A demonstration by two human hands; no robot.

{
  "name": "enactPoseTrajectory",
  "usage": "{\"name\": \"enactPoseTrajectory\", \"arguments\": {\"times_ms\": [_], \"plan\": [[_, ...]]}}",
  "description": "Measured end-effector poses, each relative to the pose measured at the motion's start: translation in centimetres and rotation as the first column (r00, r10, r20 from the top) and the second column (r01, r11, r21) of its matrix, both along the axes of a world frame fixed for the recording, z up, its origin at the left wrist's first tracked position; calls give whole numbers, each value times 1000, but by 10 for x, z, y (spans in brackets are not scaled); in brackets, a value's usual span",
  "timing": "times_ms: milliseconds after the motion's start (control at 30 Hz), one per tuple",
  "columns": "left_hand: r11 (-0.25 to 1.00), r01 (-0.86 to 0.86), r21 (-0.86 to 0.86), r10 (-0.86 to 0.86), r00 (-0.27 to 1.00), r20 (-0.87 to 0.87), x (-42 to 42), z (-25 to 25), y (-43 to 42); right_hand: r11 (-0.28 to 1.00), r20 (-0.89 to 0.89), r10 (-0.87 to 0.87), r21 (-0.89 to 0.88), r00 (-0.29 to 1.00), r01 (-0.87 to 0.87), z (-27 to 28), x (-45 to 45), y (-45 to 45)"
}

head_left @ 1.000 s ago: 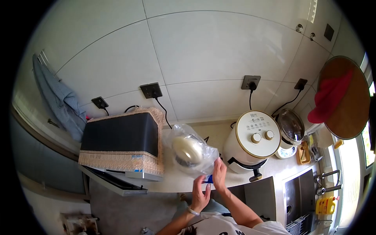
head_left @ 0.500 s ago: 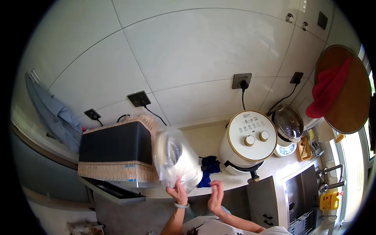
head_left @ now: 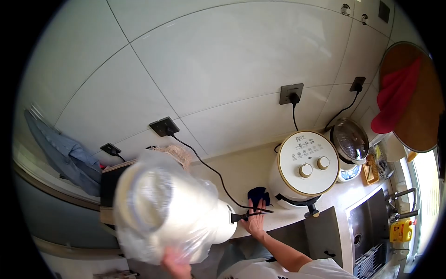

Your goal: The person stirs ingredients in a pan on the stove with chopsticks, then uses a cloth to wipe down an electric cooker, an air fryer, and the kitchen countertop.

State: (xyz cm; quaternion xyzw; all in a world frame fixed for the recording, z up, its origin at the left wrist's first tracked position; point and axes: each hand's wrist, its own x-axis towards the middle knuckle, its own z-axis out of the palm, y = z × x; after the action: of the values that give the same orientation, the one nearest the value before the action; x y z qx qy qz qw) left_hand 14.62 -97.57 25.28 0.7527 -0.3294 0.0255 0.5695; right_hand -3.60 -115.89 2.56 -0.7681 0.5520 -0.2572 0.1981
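Note:
A cream-white appliance [head_left: 186, 211] under clear plastic is tilted at the lower left, its base toward the right and a black cord plugged into it. My left hand [head_left: 175, 263] grips its plastic-covered lower side, slightly blurred. On the counter [head_left: 232, 172], my right hand [head_left: 254, 224] lies with fingers spread on a dark blue cloth [head_left: 258, 197]. The cord [head_left: 218, 174] runs from the wall socket past my right fingers to the appliance.
A white air fryer [head_left: 307, 162] with two knobs stands right of the cloth. Beyond it are a glass-lidded pot [head_left: 349, 139], a small basket [head_left: 370, 171] and a sink [head_left: 369, 223]. A lace-covered black box [head_left: 108, 193] is partly hidden behind the appliance.
The wrapped appliance has been lifted and moved left and nearer, uncovering the cord. My right hand has moved from the air onto the blue cloth, fingers spread.

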Motion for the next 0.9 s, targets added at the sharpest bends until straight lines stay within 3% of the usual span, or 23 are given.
{"name": "enactPoseTrajectory", "arguments": {"times_ms": [33,67,133,200,267,367,400,467,600,667,733,900], "plan": [[799,-382,-466,35,801,-597,2,13,-6,1000,-41,10,3,999,-10,-11,0,-5],[693,-521,-498,105,757,-645,16,28,-13,1000,-83,19,8,996,-18,-23,0,-8],[744,-457,-487,254,868,-427,51,42,-3,996,-64,15,-85,998,-21,-36,2,-20],[801,-411,-436,399,909,-123,88,55,5,997,178,69,-36,982,-63,-45,3,-45],[838,-394,-378,461,881,103,118,69,16,998,331,52,13,942,-60,-21,10,-70],[869,-392,-303,479,820,314,155,77,28,995,345,13,-99,939,23,-12,36,-115],[880,-392,-270,470,804,364,163,75,32,990,352,-2,-134,936,52,-6,44,-133],[889,-398,-227,458,781,424,180,74,36,961,312,-188,-138,931,241,0,63,-163],[894,-413,-173,440,739,510,202,65,41,921,133,-222,-298,966,252,-47,84,-204],[890,-429,-157,441,717,540,209,65,44,985,112,-130,-97,985,142,-56,101,-203],[882,-450,-136,442,694,568,211,64,48,989,94,78,-136,993,-65,-66,133,-190],[864,-489,-120,448,638,627,211,64,53,976,153,111,-201,982,-79,-54,209,-161]]}}
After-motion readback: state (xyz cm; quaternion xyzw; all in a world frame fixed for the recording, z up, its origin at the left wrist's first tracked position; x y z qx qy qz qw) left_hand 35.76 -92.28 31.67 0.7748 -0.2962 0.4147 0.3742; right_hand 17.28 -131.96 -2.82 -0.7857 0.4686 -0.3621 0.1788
